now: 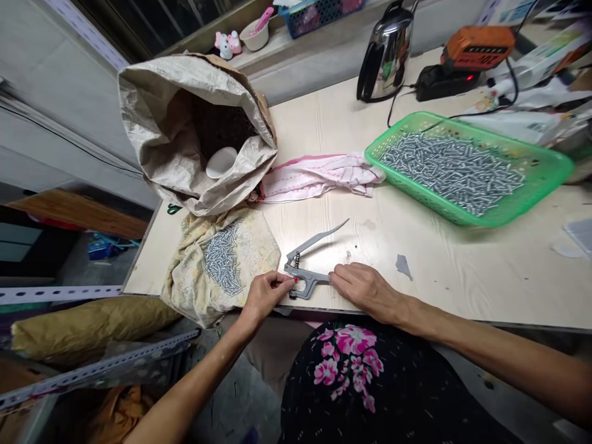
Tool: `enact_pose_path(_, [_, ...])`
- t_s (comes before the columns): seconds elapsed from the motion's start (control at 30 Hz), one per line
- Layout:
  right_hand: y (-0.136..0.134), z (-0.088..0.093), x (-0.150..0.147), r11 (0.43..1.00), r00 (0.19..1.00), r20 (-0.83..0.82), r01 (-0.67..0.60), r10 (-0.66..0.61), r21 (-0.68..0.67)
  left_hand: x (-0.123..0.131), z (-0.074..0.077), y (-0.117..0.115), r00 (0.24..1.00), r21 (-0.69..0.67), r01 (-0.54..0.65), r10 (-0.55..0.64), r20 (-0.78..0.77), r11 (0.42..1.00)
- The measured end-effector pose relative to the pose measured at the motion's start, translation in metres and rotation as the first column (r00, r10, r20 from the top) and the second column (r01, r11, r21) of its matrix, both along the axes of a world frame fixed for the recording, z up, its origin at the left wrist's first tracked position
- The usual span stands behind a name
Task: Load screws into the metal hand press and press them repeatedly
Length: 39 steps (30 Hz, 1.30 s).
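Observation:
Grey spring-loaded hand pliers (316, 275) lie near the table's front edge, the upper handle raised away from the lower one. My right hand (365, 290) is closed around the end of the lower handle. At the jaws, my left hand (268, 296) pinches with thumb and forefinger; a small red spot shows at the fingertips, but what they hold is too small to make out. Just left of that hand, a pile of small silver metal pins (222, 259) rests on a patterned yellowish cloth (259, 237).
A green plastic basket (546, 166) full of similar metal pins stands at the right. Behind the cloth sits an open woven sack (157, 142) with a white dish (222, 162) in it. A pink-white cloth (319, 177), a kettle (388, 52) and an orange battery (478, 46) are farther back.

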State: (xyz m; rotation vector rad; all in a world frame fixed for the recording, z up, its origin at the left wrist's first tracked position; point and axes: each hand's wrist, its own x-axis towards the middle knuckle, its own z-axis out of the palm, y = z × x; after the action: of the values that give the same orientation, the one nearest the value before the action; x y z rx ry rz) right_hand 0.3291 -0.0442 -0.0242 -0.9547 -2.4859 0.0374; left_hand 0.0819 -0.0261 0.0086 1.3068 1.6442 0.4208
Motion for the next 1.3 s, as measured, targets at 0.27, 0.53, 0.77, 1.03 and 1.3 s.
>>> enact_pose_path(0.27, [0.000,-0.002,0.002,0.999,1.000,0.002,-0.003,0.003,0.042,-0.001,-0.008,-0.005,0.998,0.058,0.010,-0.007,-0.058,0.998])
enact_pose_path(0.53, [0.000,-0.009,0.004,0.995,1.000,-0.001,-0.025,0.025,-0.095,-0.002,-0.010,-0.004,0.991,0.037,0.070,-0.065,-0.115,0.997])
enact_pose_path(0.77, [0.002,-0.009,0.005,0.968,0.998,-0.036,-0.060,0.053,-0.243,-0.008,-0.013,-0.001,0.981,-0.126,0.162,-0.173,-0.083,0.979])
enact_pose_path(1.03, [0.003,-0.010,0.005,0.948,0.997,-0.062,-0.052,0.034,-0.315,-0.003,-0.006,0.007,0.961,-0.229,0.215,-0.248,-0.125,0.949])
enact_pose_path(1.3, [0.003,-0.016,0.007,0.913,0.993,-0.106,-0.086,0.047,-0.398,-0.002,-0.005,0.001,0.979,-0.226,0.185,-0.200,-0.045,0.956])
